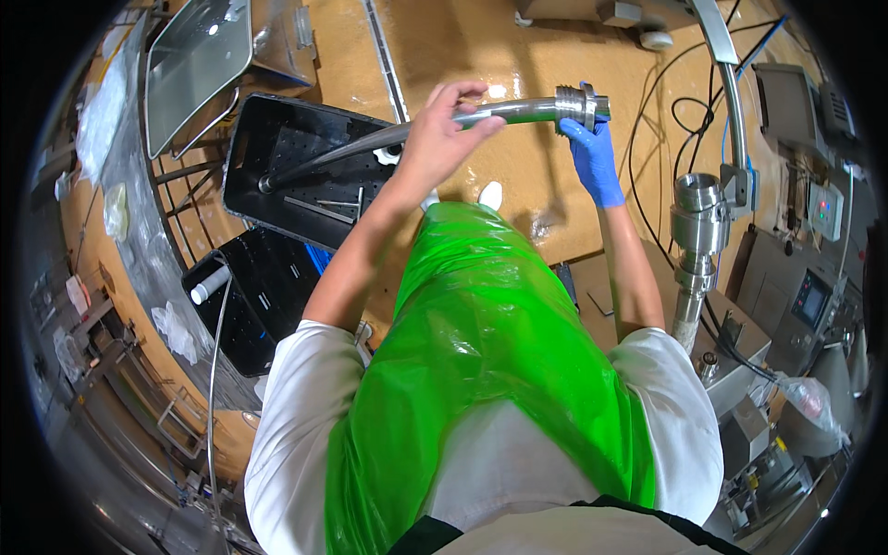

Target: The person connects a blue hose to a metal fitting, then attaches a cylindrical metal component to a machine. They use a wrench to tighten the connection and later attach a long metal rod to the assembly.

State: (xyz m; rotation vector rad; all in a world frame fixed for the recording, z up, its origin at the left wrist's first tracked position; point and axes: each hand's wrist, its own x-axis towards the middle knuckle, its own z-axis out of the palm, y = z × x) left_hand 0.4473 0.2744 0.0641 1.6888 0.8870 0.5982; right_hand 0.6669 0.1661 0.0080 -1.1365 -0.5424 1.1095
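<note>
A long, bent metal pipe (pixel 527 112) slants across in front of me. A ribbed metal collar (pixel 571 104) sits at its right end, and its left end reaches down into a black crate (pixel 242 129). My right hand (pixel 594 157), in a blue glove, grips the pipe at the collar from below. Bare, my left hand (pixel 446 129) lies over the middle of the pipe. Its fingers and thumb are apart on either side of the tube, and the palm hides part of it. Thin metal rods (pixel 319 211) lie in the crate.
A second black crate (pixel 245 310) with a white tube (pixel 211 285) stands nearer on the left. A steel bin (pixel 199 69) stands behind. On the right rises a steel pipe fitting (pixel 700 217) by machines; cables (pixel 689 116) trail over the wet floor (pixel 481 55).
</note>
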